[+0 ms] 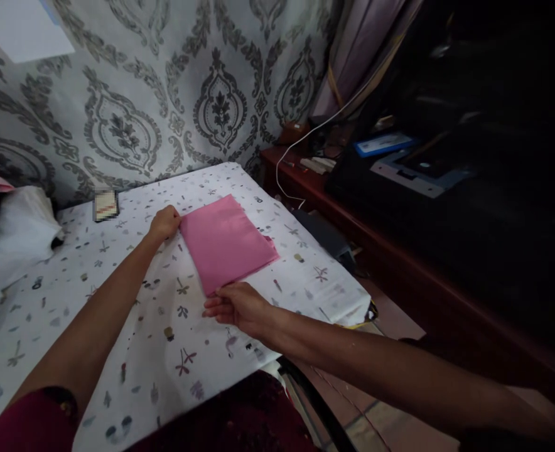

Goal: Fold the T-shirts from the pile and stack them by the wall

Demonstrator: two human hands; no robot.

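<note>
A folded pink cloth (230,242) lies flat on the white printed tablecloth (183,351), its layered edges showing at the right corner. My left hand (166,222) is closed at the cloth's far left corner, pinching it between thumb and fingers. At the near corner, my right hand (242,307) grips the edge, thumb on top and the other fingers curled beneath or beside it. The fingertips under the cloth are partly hidden.
White and dark fabric (18,232) is heaped at the left. A small blurred box-like object (106,205) sits near the patterned wall (178,94). To the right, a red-brown wooden stand (306,182) holds a large dark screen and a white cable (278,164).
</note>
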